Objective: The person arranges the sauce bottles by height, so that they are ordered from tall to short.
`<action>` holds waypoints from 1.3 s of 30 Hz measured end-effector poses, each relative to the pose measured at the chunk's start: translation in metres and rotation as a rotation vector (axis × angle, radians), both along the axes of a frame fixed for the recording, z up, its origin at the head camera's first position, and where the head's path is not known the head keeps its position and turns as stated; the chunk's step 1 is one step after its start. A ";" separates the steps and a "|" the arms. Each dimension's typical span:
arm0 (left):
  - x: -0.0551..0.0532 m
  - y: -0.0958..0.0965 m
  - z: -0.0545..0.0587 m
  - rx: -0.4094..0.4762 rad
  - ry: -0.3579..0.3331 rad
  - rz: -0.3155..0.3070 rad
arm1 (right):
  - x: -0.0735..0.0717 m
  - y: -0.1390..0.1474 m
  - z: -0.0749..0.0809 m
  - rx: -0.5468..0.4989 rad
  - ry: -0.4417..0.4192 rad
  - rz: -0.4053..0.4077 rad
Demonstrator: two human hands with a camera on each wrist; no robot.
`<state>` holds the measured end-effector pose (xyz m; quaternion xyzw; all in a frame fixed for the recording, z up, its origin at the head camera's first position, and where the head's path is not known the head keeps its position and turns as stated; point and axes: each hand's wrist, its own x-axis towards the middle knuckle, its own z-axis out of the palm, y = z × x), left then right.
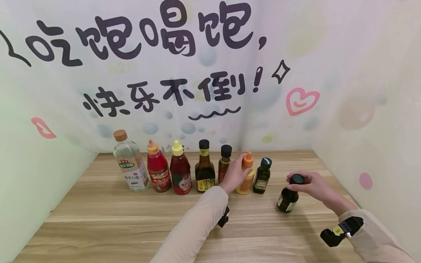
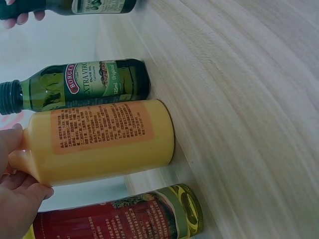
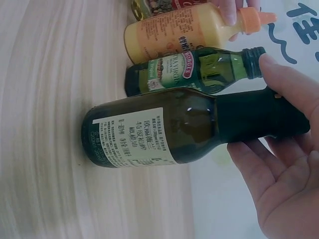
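Note:
Toward the back of the table my left hand (image 1: 234, 173) grips a yellow squeeze bottle (image 2: 104, 142) around its neck, below the orange cap (image 1: 248, 159). The bottle stands upright. My right hand (image 1: 312, 185) holds a dark olive oil bottle (image 3: 149, 129) by its black cap and neck, fingers and thumb on opposite sides. This bottle tilts slightly, out to the right and nearer the front; I cannot tell whether its base touches the table. Between the two held bottles stands a smaller green olive oil bottle (image 1: 262, 176), close beside the yellow one.
Left of the yellow bottle, a red-labelled bottle (image 1: 225, 157) is partly hidden by my left hand. Further left stand a soy sauce bottle (image 1: 204, 168), two red sauce bottles (image 1: 181, 175) and a clear vinegar bottle (image 1: 131, 164). A printed cloth (image 1: 210, 131) hangs behind the table (image 1: 108, 226).

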<state>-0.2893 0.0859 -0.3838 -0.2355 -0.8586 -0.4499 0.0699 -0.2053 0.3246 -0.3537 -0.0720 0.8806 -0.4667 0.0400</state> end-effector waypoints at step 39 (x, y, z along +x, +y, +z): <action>0.001 -0.001 0.001 -0.014 0.019 0.001 | -0.050 -0.008 0.002 0.057 0.031 -0.090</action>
